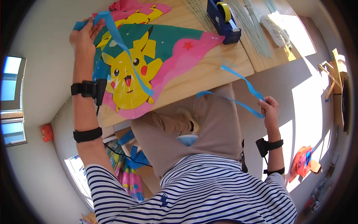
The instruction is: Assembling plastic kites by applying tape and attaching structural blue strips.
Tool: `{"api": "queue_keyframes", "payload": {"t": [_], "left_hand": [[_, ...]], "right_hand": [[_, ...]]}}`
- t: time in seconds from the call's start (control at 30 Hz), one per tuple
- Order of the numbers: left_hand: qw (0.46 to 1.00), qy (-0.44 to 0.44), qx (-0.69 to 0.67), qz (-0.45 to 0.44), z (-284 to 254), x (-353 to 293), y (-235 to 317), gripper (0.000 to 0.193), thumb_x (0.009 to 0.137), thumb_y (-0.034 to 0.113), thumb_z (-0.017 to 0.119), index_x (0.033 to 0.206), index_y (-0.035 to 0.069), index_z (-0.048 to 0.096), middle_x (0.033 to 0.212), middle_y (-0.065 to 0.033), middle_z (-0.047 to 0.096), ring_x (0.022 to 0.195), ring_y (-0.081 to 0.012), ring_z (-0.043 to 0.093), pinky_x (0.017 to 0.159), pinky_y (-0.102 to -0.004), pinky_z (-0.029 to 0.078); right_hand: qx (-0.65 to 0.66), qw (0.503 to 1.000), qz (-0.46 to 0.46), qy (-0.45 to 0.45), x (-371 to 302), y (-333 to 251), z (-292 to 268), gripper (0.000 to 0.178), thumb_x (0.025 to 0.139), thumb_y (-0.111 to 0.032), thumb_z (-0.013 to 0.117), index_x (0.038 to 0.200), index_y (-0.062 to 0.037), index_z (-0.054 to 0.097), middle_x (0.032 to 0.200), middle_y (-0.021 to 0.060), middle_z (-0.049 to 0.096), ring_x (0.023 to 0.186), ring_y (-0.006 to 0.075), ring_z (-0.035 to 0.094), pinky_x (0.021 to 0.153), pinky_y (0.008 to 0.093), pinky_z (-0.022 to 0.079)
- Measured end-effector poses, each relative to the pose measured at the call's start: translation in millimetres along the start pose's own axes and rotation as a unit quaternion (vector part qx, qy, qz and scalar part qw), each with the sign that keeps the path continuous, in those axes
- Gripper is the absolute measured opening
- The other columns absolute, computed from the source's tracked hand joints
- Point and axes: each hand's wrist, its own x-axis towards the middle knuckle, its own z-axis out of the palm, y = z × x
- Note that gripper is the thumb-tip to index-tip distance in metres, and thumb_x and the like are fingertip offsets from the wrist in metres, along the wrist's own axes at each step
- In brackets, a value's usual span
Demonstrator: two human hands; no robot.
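My left hand (86, 35), raised over the far left of the table, is closed on a blue ribbon (118, 41). That ribbon hangs down across a kite sheet (175, 39) printed with a yellow cartoon figure on green and pink. Out to the right, past the table edge, my right hand (270, 110) pinches another blue ribbon (242, 77). Its two lengths trail left from the fingers over my lap and the table edge. The sheet lies flat on the wooden table (220, 61), its pink tip beside a dark blue tape dispenser (232, 33).
More printed sheets (158, 11) lie at the far left. Thin pale sticks (253, 31) and a clear tray (274, 29) of small pieces rest on the far right. Bundled colourful sheets (130, 181) stand low at my left. A red bag (301, 162) sits on the floor at right.
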Motion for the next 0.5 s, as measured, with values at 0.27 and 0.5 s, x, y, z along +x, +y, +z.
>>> {"api": "queue_keyframes", "payload": {"t": [0.27, 0.5], "left_hand": [[0.981, -0.144, 0.004, 0.131, 74, 145, -4, 0.025, 0.094, -0.003, 0.058, 0.118, -0.009, 0.056, 0.113, -0.0224, 0.067, 0.108, -0.0327, 0.069, 0.09, -0.0327, 0.059], [0.912, -0.224, 0.337, -0.07, 106, 69, -116, 0.034, 0.084, 0.017, 0.075, 0.113, 0.001, 0.066, 0.106, -0.0097, 0.071, 0.092, -0.0219, 0.069, 0.082, -0.0322, 0.054]], "right_hand": [[-0.112, 0.974, 0.115, 0.159, -22, 102, -98, 0.011, 0.082, -0.003, 0.068, 0.076, -0.0028, 0.058, 0.064, 0.0008, 0.055, 0.051, 0.0052, 0.041, 0.047, 0.0239, 0.029], [-0.192, 0.968, 0.093, 0.132, -17, 98, -84, 0.014, 0.078, -0.004, 0.069, 0.074, -0.0027, 0.056, 0.064, 0.0018, 0.055, 0.054, 0.0088, 0.043, 0.052, 0.0277, 0.035]]}}
